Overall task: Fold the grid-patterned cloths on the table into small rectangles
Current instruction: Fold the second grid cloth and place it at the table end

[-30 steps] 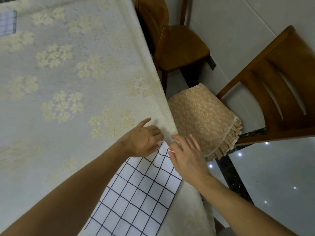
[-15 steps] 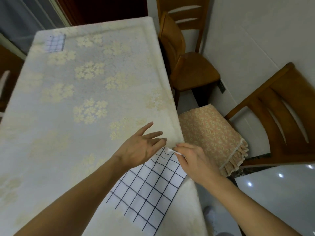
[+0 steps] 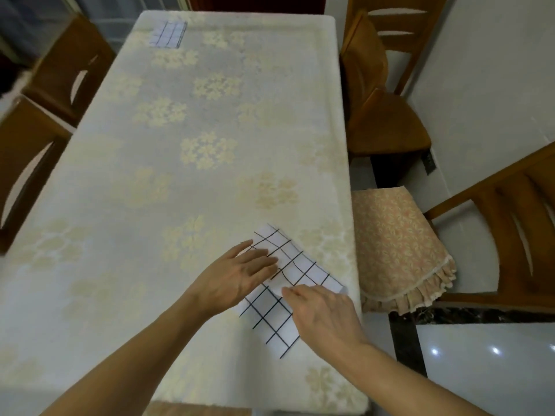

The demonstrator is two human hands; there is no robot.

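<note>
A: Nearest, right hand lies flat, fingers loosely together, on the lower part of the grid cloth. No pinch visible; gripping nothing that I can make out.

B: Left hand?

A: Flat too, fingers spread, pressing the cloth's left edge. The hands sit near each other, not touching. Cloth lies by the table edge on the right, with a folded flap over its upper part.

B: Step?

A: Likely mid-fold, flattening a crease. Next move probably calls for lifting one end and doubling it over, edges lined up along the grid.

B: Farther out?

A: A small folded cloth at the far left corner, apparently finished. Cushioned chair just beside the table.
</note>
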